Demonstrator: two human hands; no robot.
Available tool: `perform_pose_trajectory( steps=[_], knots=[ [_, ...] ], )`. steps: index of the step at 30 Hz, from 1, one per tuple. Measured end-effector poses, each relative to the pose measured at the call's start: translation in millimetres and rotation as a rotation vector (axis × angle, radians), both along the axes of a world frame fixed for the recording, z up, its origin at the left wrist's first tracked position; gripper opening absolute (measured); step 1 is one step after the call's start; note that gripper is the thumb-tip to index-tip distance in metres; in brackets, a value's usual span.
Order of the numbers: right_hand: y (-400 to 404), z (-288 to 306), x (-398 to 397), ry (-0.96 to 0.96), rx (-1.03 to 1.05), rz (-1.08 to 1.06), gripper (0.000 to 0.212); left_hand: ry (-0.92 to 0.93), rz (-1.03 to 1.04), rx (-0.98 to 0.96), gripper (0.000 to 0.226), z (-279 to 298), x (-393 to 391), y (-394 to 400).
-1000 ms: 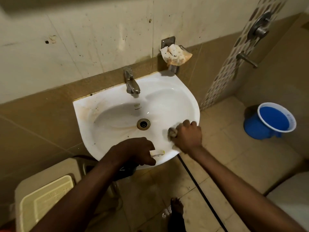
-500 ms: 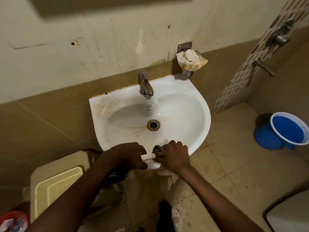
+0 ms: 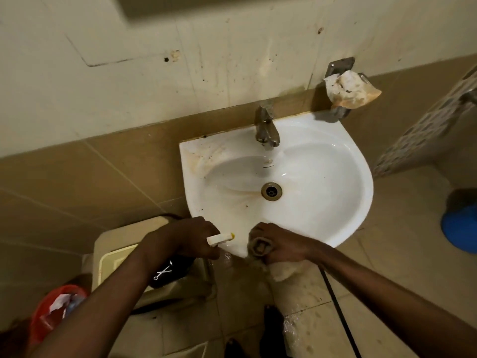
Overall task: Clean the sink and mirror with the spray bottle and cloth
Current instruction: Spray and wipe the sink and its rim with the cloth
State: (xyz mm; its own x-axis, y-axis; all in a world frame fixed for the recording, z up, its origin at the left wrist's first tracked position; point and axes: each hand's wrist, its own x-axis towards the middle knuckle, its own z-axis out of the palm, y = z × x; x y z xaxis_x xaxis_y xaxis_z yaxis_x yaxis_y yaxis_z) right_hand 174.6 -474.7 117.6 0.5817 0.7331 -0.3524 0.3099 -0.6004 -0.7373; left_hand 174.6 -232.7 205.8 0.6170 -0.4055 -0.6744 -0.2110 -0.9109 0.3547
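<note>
Right hand (image 3: 281, 244), gripping the bunched grey cloth (image 3: 259, 247), has swept from four to six o'clock on the white ceramic sink (image 3: 343, 192) rim, meeting the left hand (image 3: 185, 236) holding the black spray bottle (image 3: 170, 270), so rim-wiping nears completion

You have a blue bucket (image 3: 459, 228) on the floor at right, a red bin (image 3: 55, 311) at lower left, and a soiled wrapper (image 3: 348, 90) on the wall holder.

text: none readable | spray bottle (image 3: 170, 271): white crossed-scissors mark | sink (image 3: 335, 202): small mark, illegible
</note>
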Motion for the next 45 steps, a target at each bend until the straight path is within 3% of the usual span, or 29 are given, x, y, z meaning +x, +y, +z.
perform_pose_trajectory(
  steps=[4,8,11,13,19,25,29,32,37,39,41,45],
  knots=[
    [-64,6,7,0.018,-0.051,0.001,0.050,0.072,0.072,-0.042,0.044,0,-1,7],
    [-58,16,7,0.073,-0.075,-0.110,0.053,0.073,0.027,0.002,0.034,-6,2,1],
    [0,8,7,0.089,0.038,-0.108,0.027,0.056,0.053,0.003,0.015,-9,7,2],
    [22,5,3,0.059,0.061,-0.083,0.018,0.065,0.046,0.027,0.015,-9,9,4],
    [-34,10,-3,-0.055,-0.105,0.014,0.066,0.049,0.051,-0.032,0.031,-10,3,15],
    [60,-2,2,-0.012,0.085,-0.106,0.039,0.072,0.101,-0.064,0.059,-12,-2,23],
    [11,2,1,0.050,0.001,-0.053,0.043,0.017,0.181,-0.072,0.026,-8,6,28],
    [-8,-6,-7,-0.061,-0.053,-0.027,0.050,-0.076,0.279,-0.120,0.023,1,11,40],
    [126,-19,21,-0.131,0.188,-0.396,0.034,-0.076,0.385,-0.089,0.039,17,24,59],
    [153,-13,38,-0.140,0.196,-0.521,0.034,-0.090,0.404,-0.073,0.032,18,30,66],
    [141,-18,33,-0.131,0.200,-0.498,0.032,-0.109,0.404,-0.039,0.017,17,37,74],
    [85,-35,-5,-0.170,0.146,-0.333,0.028,-0.081,0.390,-0.042,0.035,15,46,78]
  ],
)
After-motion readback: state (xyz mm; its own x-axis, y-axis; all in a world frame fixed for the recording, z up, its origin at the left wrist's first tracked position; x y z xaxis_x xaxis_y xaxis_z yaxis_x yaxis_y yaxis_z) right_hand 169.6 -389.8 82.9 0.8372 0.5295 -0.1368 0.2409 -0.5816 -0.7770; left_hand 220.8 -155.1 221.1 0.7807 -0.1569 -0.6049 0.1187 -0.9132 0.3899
